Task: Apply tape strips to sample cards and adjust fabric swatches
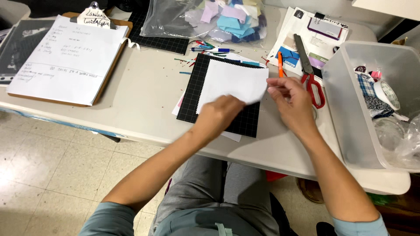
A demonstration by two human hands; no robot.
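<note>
Head view: a pale bench (144, 94) stands over a tiled floor (48, 161), carrying a clipboard (65, 61), a bag of fabric scraps (210, 19), scissors (309, 74), an orange pen (280, 64) and a clear bin (350, 113). The white sheet (232, 81) lies on a black mat (197, 94). The left hand (218, 114) curls knuckles-up on the sheet's near edge, its fingers pinching it. The right hand (291, 98) pinches the sheet's right corner, fingers narrow, scissors just beyond them.
</note>
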